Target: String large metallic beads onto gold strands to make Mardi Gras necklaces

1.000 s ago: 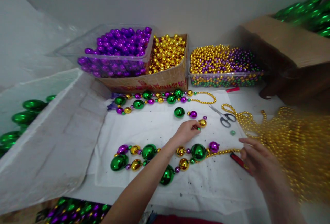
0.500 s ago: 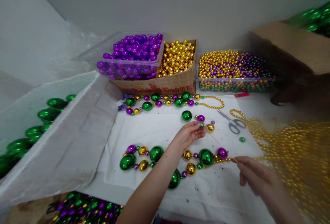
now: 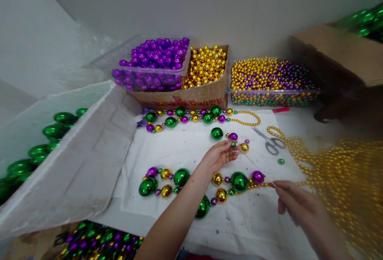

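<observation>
My left hand pinches a small green bead above the white cloth. My right hand pinches the end of a thin needle or wire that runs up toward the green bead. Below both hands lies a strand of large green, gold and purple beads. Loose beads lie just past my left hand: a green ball, a purple one and a gold one.
A second finished strand lies at the cloth's far edge. Behind it stand a tub of purple beads, a box of gold beads and a tray of mixed small beads. Scissors and gold bead strings lie right.
A second ago my right hand rested by a red tool on the cloth; it has since lifted and pinched the thin wire. My left hand raised the green bead slightly. The view shifted left.
</observation>
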`<state>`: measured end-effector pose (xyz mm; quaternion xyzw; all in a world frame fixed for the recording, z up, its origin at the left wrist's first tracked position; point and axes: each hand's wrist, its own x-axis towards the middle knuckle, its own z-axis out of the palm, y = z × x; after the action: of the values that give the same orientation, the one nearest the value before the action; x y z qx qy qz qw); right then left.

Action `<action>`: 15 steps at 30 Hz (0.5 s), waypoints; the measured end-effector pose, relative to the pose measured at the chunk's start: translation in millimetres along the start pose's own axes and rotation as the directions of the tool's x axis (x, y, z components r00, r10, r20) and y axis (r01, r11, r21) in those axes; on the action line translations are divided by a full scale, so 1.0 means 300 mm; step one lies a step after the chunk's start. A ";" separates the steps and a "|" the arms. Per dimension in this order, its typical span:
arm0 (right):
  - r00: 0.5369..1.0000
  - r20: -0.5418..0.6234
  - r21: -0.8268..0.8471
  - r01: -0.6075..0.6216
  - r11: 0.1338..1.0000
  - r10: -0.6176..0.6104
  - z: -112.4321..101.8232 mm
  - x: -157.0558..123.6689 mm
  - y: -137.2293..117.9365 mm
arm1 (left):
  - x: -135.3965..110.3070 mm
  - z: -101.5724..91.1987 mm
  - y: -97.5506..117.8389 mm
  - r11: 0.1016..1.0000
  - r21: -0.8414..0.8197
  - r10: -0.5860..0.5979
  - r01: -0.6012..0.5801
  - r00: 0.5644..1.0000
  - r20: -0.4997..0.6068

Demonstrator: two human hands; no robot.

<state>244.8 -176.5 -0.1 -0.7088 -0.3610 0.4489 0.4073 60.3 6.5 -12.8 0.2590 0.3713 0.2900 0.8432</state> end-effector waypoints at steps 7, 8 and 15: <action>1.000 -0.005 -0.045 0.014 0.999 -0.014 0.009 -0.007 -0.025 | -0.001 0.001 -0.007 0.999 0.040 -0.001 0.002 0.999 -0.040; 1.000 -0.005 -0.049 0.015 0.999 -0.015 0.011 -0.008 -0.028 | -0.002 0.001 -0.008 0.999 0.036 -0.002 0.003 0.999 -0.033; 1.000 -0.013 -0.074 -0.001 0.997 0.000 0.010 -0.006 -0.011 | 0.002 -0.018 -0.009 0.999 0.038 -0.003 0.002 1.000 0.016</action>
<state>240.9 -176.1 2.6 -0.7263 -0.3746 0.4307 0.3829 57.3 6.2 -17.8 0.2767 0.3702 0.2796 0.8416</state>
